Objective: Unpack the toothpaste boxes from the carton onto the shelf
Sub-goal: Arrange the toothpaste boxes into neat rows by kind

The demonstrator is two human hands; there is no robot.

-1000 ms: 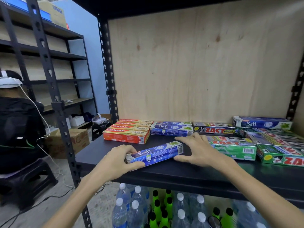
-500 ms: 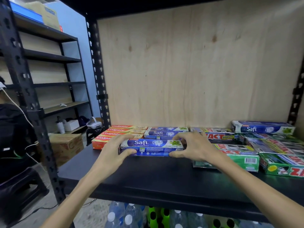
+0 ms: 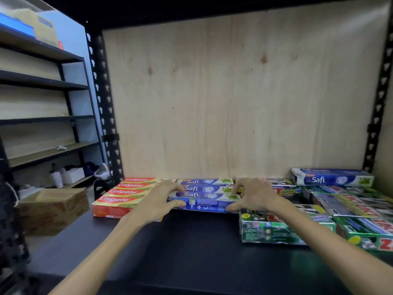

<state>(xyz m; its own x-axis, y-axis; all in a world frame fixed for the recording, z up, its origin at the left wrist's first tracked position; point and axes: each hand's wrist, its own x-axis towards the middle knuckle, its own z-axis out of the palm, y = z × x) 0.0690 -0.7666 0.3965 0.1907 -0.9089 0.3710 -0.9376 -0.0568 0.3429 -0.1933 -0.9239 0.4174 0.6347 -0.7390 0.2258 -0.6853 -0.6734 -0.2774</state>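
Pale plywood backs the black metal shelf (image 3: 191,248), the biggest thing in view, and its dark deck carries all the stock. To the right of the two hands lie the green ZACT boxes (image 3: 282,228), several deep, with a lone blue Safi box (image 3: 331,177) beyond them against the back panel. To the left of the hands sits a tidy row of red Colgate boxes (image 3: 125,194), four side by side.

Between the hands is the blue Safi toothpaste box (image 3: 204,204), long and slim, lying flat on the shelf deck with its length running left to right, its white lettering up and its front face a deeper blue with small print. It lies just in front of two more Safi boxes (image 3: 204,185) and looks parallel to them.

The left hand (image 3: 157,203) has its grip curled round the box's left end; the right hand (image 3: 253,196) has its grip curled round the right end, thumb low on the front face.

By my reading the task is well along: many boxes are shelved and this one is being squared into its row. The carton is not in view, so what is left cannot be told.
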